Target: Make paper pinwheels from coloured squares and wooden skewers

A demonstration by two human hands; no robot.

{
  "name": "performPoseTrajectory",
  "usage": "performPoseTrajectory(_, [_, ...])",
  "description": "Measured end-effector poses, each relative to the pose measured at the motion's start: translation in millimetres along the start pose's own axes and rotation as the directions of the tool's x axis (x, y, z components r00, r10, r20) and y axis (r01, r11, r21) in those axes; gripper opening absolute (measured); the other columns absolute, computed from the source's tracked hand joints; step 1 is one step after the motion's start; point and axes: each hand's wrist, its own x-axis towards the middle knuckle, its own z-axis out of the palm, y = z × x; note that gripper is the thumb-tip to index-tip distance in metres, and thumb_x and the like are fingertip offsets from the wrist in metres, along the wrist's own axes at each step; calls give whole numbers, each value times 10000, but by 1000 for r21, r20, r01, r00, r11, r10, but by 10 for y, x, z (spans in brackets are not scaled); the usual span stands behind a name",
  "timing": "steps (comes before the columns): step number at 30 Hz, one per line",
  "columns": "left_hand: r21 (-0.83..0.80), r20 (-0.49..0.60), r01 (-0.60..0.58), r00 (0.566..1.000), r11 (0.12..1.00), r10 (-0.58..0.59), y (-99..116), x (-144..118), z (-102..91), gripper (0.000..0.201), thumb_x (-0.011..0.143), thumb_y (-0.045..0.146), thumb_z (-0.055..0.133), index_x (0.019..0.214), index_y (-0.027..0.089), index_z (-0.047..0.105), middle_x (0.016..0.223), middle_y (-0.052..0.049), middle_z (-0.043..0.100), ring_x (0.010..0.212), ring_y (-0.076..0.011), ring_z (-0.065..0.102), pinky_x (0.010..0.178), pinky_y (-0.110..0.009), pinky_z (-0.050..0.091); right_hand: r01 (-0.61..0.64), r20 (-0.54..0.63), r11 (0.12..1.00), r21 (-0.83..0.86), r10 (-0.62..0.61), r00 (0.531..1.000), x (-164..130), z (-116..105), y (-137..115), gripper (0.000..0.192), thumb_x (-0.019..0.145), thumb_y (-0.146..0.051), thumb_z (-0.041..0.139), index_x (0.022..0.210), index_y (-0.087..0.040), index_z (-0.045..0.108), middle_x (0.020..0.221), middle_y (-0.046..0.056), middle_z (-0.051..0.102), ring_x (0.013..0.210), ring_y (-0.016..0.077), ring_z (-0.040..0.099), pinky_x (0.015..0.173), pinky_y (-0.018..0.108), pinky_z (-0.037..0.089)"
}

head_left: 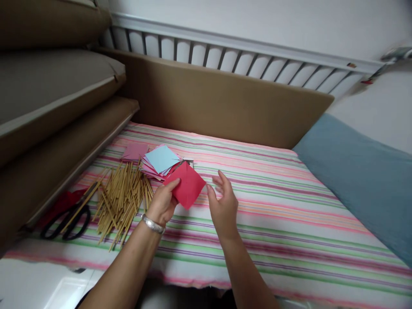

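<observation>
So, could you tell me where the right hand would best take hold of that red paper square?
Probably the free right corner of the red paper square, from the right. The left hand pinches its left corner, and the right hand hovers open beside it.

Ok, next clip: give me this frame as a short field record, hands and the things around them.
left hand: pinches the red paper square, bracelet on wrist
right hand: open, fingers spread, beside the square, not touching it
paper stack: coloured squares, light blue on top
sticks: loose pile, left of the hands
scissors: black handles, far left
surface: striped cloth
</observation>
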Motion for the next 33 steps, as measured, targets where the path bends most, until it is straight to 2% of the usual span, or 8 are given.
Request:
performPoseTrajectory(1, [-12, -13, -17, 1000, 1000, 17, 13, 2, -2, 121, 728, 124, 626, 839, 113, 670, 756, -66, 717, 645, -160, 651, 605, -248, 517, 187, 1, 976, -107, -188, 982, -12, -1, -14, 414, 806, -230, 549, 1218, -229, 510, 1148, 98, 608, 1069, 241, 561, 910, 452, 458])
performPoseTrajectory(3, [-31, -10, -44, 999, 999, 43, 34, -3, -3, 107, 722, 118, 628, 820, 115, 670, 723, -62, 715, 620, -154, 650, 577, -232, 514, 464, 160, 860, -214, -437, 885, -50, 22, -45, 318, 816, -156, 507, 1112, -238, 589, 1204, 81, 580, 1196, 240, 464, 997, 465, 383])
performPoseTrajectory(6, [-58, 23, -64, 998, 996, 65, 55, -21, -1, 89, 718, 111, 629, 796, 115, 670, 697, -55, 712, 594, -143, 644, 546, -214, 510, 605, 368, 761, -236, -506, 780, -108, 82, -51, 341, 802, -61, 435, 1032, -227, 623, 1273, 65, 537, 1300, 241, 344, 1024, 489, 343])
performPoseTrajectory(9, [-73, 29, -67, 997, 995, 69, 70, -35, 0, 76, 723, 109, 621, 783, 107, 668, 692, -56, 710, 584, -140, 639, 529, -211, 512, 613, 430, 752, -242, -483, 762, -133, 121, -10, 387, 778, -25, 401, 1039, -213, 616, 1326, 65, 492, 1336, 237, 281, 1033, 500, 324])
performPoseTrajectory(14, [-81, 10, -70, 997, 994, 71, 71, -26, -8, 88, 706, 111, 634, 788, 105, 665, 692, -54, 706, 602, -144, 639, 560, -230, 522, 589, 396, 776, -226, -479, 783, -121, 143, 20, 203, 796, -128, 513, 919, -219, 645, 1216, 69, 586, 1260, 244, 402, 1032, 503, 316])
performPoseTrajectory(19, [-8, 41, -73, 996, 997, 73, 36, -13, -32, 181, 615, 142, 718, 786, 115, 665, 718, -42, 704, 615, -143, 632, 596, -251, 519, 501, 292, 848, -172, -442, 848, -113, 147, -13, 95, 798, -195, 583, 827, -237, 663, 1049, 51, 654, 1097, 220, 528, 976, 447, 378])
performPoseTrajectory(25, [143, 61, -128, 991, 981, 121, -41, -42, -17, 218, 573, 214, 757, 740, 118, 656, 666, -20, 682, 598, -126, 612, 571, -228, 496, 157, 198, 986, -64, -141, 970, -78, 117, -23, 54, 766, -252, 614, 739, -220, 648, 805, 30, 616, 816, 176, 573, 712, 305, 477])
performPoseTrajectory(33, [221, 82, -102, 993, 970, 86, -119, -105, 61, 235, 551, 245, 767, 706, 105, 660, 643, -28, 666, 555, -112, 587, 518, -207, 469, -100, 149, 995, -13, 101, 984, -22, 121, 73, 112, 705, -302, 639, 662, -202, 613, 674, -11, 576, 627, 133, 529, 612, 254, 427])
